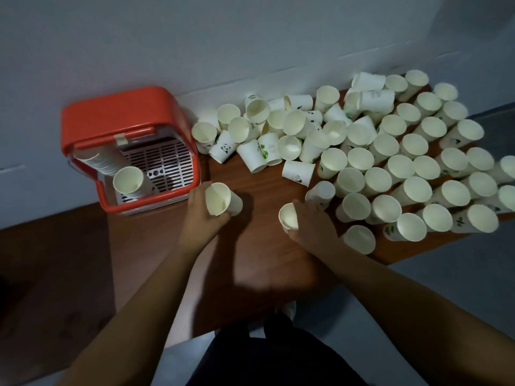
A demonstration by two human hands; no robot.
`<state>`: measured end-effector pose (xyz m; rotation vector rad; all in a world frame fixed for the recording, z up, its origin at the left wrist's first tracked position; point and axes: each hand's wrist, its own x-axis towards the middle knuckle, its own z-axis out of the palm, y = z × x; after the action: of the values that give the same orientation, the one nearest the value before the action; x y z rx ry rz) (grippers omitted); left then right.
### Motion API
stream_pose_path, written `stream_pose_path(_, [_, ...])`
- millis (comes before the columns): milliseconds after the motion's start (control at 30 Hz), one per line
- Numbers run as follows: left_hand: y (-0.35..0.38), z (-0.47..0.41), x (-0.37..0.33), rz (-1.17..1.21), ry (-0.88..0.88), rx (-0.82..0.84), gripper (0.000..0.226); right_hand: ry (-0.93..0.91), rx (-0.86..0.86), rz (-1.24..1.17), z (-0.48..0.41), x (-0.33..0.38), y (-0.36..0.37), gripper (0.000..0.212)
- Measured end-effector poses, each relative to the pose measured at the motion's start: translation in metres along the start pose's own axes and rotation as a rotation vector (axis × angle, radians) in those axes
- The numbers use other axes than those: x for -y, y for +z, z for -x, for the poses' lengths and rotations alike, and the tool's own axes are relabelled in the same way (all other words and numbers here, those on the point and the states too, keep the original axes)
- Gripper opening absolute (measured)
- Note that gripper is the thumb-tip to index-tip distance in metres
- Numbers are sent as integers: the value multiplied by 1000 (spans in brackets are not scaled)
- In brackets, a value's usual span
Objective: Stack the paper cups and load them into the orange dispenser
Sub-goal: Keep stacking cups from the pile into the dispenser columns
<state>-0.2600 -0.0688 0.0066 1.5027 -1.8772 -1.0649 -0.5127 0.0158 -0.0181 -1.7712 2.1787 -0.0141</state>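
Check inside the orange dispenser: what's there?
The orange dispenser holds a nested stack of paper cups tilted over a white slotted grate. Grate beneath the stack is covered; stack's bottom end hidden.

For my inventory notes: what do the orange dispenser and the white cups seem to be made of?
Orange square dispenser: probably moulded plastic, smooth, slightly glossy, with rounded corners. White cups: apparently paper, matt, with thin walls and printed pictures.

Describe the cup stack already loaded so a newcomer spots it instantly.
Find the orange dispenser at the wooden table's left end. Inside, across its white grille, leans a long nested cup stack. It alone sits inside; other cups stand or lie outside.
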Motion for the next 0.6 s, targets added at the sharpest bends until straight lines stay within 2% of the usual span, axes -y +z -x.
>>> stream_pose_path(100, [-28, 7, 9, 27, -10, -88, 81, -54, -33, -171, -15, 45, -19, 87])
stream_pose_path(200, [-67, 11, 19, 5, 15, -150, 80, -177, -89, -292, -34, 95, -43, 83])
stream_pose_path(333, [-122, 15, 35, 0, -106, -300, 79, -260, -66, -339, -60, 157, -74, 73])
stream_pose_path(400, [-145, 14, 43, 14, -165, -380, 77, -311, -73, -411, -70, 182, -82, 74])
stream_pose_path(600, [-181, -10, 72, 11, -241, -482, 76, -368, -71, -445, -93, 238, -83, 64])
